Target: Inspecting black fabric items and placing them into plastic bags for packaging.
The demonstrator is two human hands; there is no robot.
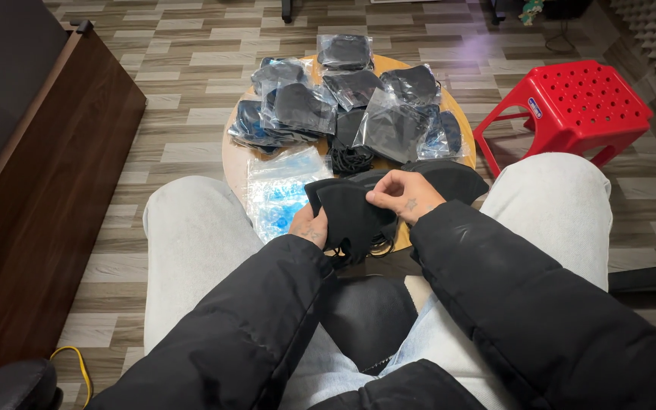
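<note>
One round bench [231, 163] carries roughly nine bagged black masks [304, 106]. Over its near edge, between the knees, one loose black mask [352, 212] stands fanned, its long axis running up and down. The right hand [405, 194] pinches its top edge; the left hand [309, 226] grips its lower side.

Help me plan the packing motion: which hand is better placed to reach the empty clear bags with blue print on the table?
Probably the left hand. It grips the black masks at their lower left edge, right beside the clear bags. The right hand pinches the masks' top edge on the far side and would have to cross over.
</note>
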